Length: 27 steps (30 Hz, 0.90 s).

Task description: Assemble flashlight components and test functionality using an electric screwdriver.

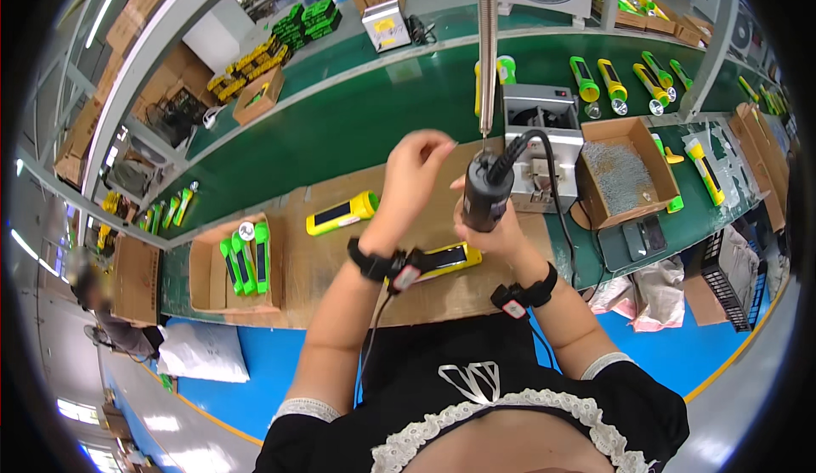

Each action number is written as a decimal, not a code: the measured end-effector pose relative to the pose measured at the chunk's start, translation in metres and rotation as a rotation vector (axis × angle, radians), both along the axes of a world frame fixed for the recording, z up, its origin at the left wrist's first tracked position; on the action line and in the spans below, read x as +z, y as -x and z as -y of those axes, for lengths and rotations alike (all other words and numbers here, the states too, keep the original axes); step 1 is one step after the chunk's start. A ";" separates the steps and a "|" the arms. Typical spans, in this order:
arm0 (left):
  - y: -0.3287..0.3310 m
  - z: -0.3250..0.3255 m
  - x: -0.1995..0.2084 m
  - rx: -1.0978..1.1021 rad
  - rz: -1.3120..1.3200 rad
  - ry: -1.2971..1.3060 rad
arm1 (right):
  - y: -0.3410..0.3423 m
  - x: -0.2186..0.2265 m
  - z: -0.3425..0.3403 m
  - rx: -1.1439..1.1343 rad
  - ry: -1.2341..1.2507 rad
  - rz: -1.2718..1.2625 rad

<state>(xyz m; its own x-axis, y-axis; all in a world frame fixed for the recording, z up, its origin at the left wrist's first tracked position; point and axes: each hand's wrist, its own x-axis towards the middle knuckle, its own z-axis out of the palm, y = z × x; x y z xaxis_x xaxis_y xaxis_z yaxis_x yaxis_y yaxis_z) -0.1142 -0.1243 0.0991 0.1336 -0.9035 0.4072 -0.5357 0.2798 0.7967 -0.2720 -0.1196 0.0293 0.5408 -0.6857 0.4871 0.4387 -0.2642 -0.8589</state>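
The right hand (495, 233) had its grip wrapped around a black power screwdriver (487, 191), which stood roughly upright inside the curled fingers, its cord arching off to the right and a coiled spring (487, 48) just above it. The left hand (415, 163) was raised beside the tool, apart from it, its fingers bent close together; whether that grip pinched anything small, I could not tell. A yellow flashlight (446, 259) lay nearer the person than the right grip, between the two wrists, on a cardboard sheet (319, 260) over the green surface (255, 180); the left wristband (374, 262) hid part of it. A second yellow flashlight (342, 215) lay left of the left wrist, untouched. Farther left, an open box (202, 276) held green flashlights (244, 260); to the right, a grey machine (552, 99) stood beside a box of small metal pieces (616, 171).
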 end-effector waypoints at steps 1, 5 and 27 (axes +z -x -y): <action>0.011 0.021 0.014 -0.058 0.028 0.021 | 0.004 0.001 -0.003 -0.013 0.013 0.009; 0.037 0.107 0.007 -0.106 0.175 0.164 | 0.005 0.004 -0.003 0.066 -0.155 0.134; -0.015 -0.119 -0.073 -0.181 0.621 -0.196 | 0.022 0.017 -0.014 -0.214 -0.063 0.200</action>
